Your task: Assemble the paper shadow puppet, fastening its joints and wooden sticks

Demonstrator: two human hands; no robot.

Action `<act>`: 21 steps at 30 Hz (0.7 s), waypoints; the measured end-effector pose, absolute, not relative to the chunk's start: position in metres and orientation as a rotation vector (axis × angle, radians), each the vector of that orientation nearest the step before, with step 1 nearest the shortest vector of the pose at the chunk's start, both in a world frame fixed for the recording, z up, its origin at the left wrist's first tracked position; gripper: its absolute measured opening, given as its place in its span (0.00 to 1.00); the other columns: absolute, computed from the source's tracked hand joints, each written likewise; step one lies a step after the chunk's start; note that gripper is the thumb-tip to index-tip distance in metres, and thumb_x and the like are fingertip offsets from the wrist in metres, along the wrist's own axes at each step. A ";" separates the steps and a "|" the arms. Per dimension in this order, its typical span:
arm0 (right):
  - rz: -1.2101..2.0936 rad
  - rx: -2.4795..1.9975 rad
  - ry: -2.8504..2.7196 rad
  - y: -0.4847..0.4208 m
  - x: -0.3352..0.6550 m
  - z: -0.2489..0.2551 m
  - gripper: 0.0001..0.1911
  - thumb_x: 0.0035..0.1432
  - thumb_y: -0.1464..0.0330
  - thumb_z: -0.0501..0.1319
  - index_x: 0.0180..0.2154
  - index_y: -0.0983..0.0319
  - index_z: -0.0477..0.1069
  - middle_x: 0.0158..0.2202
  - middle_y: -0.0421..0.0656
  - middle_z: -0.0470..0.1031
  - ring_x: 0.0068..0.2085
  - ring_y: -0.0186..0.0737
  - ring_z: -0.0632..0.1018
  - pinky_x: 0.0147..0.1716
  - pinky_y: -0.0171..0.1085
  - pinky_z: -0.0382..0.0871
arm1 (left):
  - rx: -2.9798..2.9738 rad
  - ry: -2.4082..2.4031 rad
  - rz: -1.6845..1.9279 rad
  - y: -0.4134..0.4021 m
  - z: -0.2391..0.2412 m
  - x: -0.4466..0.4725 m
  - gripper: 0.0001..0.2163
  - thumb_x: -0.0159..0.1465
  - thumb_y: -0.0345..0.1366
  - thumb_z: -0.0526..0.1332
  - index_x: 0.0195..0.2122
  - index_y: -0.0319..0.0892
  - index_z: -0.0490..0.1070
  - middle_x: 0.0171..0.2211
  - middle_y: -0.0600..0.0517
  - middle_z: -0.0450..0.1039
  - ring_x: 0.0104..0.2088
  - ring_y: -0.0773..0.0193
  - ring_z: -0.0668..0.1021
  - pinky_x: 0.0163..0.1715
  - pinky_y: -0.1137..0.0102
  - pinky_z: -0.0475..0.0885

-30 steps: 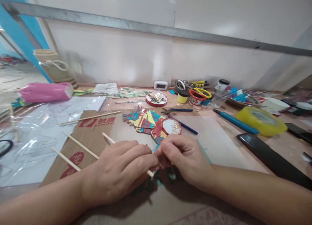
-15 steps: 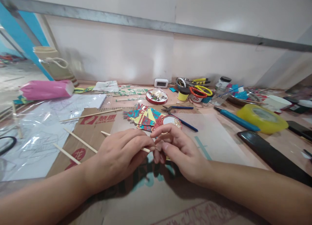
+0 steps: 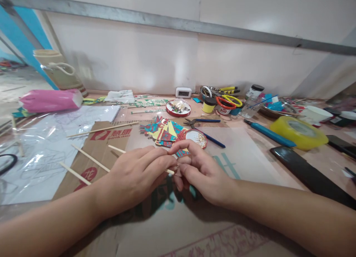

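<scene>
My left hand [image 3: 141,171] is closed around a thin wooden stick [image 3: 116,149]. The stick's blunt end pokes out by the fingertips. My right hand [image 3: 207,177] meets it there, thumb and fingers pinched together. Something small seems to be between those fingers, but it is too small to name. Just beyond the hands lie brightly painted cut-out pieces [image 3: 164,134] in red, blue and yellow, partly joined with small metal dots. Beside them is a round lid [image 3: 190,137] holding small gold bits. Blue-handled pliers [image 3: 208,120] rest behind the lid.
Loose sticks [image 3: 90,158] lie on cardboard [image 3: 111,136] at left, near plastic-covered drawings [image 3: 41,175]. Toward the back are a red-rimmed tray of small bits [image 3: 178,115] and a digital clock [image 3: 183,92]. Yellow tape [image 3: 303,132], a blue cutter [image 3: 269,133] and a black strip [image 3: 308,171] lie right.
My hands stay together at the stick's end, with small finger shifts. The stick's far end shows a little farther left, and its near tip sits slightly to the right.
</scene>
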State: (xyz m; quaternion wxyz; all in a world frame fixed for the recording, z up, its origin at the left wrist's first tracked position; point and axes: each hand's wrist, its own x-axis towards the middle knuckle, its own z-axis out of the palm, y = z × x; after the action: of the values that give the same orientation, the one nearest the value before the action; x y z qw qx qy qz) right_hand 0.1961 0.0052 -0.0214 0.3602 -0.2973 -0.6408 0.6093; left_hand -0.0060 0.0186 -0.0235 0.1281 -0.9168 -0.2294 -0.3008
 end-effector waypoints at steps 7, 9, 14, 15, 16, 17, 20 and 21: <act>1.586 -0.849 -1.668 0.007 0.197 -0.027 0.16 0.58 0.76 0.52 0.47 0.56 0.59 0.22 0.30 0.63 0.21 0.30 0.64 0.21 0.29 0.56 | -2.661 -0.598 -0.718 0.015 -0.019 -0.009 0.10 0.72 0.29 0.48 0.48 0.39 0.67 0.40 0.49 0.77 0.34 0.61 0.76 0.32 0.68 0.68; 1.585 -0.874 -1.663 0.008 0.196 -0.026 0.16 0.57 0.76 0.53 0.46 0.57 0.59 0.21 0.29 0.61 0.20 0.29 0.61 0.20 0.29 0.52 | -2.665 -0.620 -0.698 0.014 -0.020 -0.010 0.10 0.72 0.29 0.49 0.49 0.39 0.67 0.41 0.49 0.77 0.34 0.61 0.76 0.32 0.67 0.68; 1.461 -0.886 -1.708 0.007 0.197 -0.023 0.16 0.55 0.78 0.53 0.44 0.57 0.59 0.20 0.29 0.61 0.20 0.28 0.58 0.20 0.28 0.52 | -2.694 -0.651 -0.763 0.016 -0.024 -0.006 0.08 0.72 0.30 0.52 0.49 0.39 0.66 0.41 0.49 0.76 0.38 0.60 0.77 0.35 0.67 0.69; 1.398 -0.877 -1.728 0.007 0.198 -0.022 0.15 0.55 0.78 0.53 0.43 0.57 0.59 0.20 0.29 0.60 0.19 0.28 0.58 0.19 0.28 0.52 | -2.706 -0.667 -0.805 0.017 -0.024 -0.005 0.07 0.72 0.32 0.52 0.48 0.39 0.66 0.41 0.49 0.76 0.38 0.61 0.77 0.35 0.68 0.69; 1.323 -0.864 -1.744 0.006 0.199 -0.021 0.15 0.55 0.78 0.52 0.43 0.57 0.59 0.20 0.29 0.59 0.19 0.28 0.59 0.19 0.28 0.51 | -2.724 -0.687 -0.848 0.017 -0.024 -0.004 0.06 0.72 0.33 0.52 0.46 0.39 0.66 0.39 0.50 0.76 0.37 0.61 0.76 0.35 0.68 0.69; 1.249 -0.843 -1.761 0.005 0.201 -0.021 0.14 0.55 0.79 0.52 0.42 0.57 0.58 0.20 0.29 0.59 0.19 0.28 0.58 0.18 0.28 0.51 | -2.745 -0.708 -0.883 0.018 -0.024 -0.003 0.06 0.72 0.33 0.51 0.44 0.39 0.66 0.37 0.50 0.75 0.36 0.62 0.76 0.35 0.69 0.69; 1.066 -0.754 -1.841 0.001 0.203 -0.021 0.15 0.55 0.80 0.51 0.41 0.56 0.56 0.22 0.29 0.60 0.18 0.27 0.59 0.18 0.28 0.51 | -2.796 -0.729 -0.894 0.018 -0.022 0.000 0.08 0.72 0.29 0.47 0.39 0.41 0.64 0.32 0.52 0.73 0.32 0.65 0.74 0.32 0.71 0.68; 1.018 -0.731 -1.882 0.000 0.204 -0.021 0.15 0.54 0.80 0.51 0.40 0.56 0.55 0.23 0.30 0.60 0.18 0.27 0.59 0.18 0.28 0.51 | -2.798 -0.721 -0.872 0.018 -0.021 0.000 0.08 0.71 0.28 0.47 0.38 0.42 0.64 0.31 0.53 0.72 0.30 0.65 0.73 0.31 0.71 0.67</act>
State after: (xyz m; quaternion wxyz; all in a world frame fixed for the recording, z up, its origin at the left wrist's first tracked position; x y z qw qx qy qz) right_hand 0.2040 -0.0004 -0.0212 0.4261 -0.2924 -0.7531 0.4072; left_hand 0.0002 0.0185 -0.0215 0.0615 -0.9253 -0.2384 -0.2884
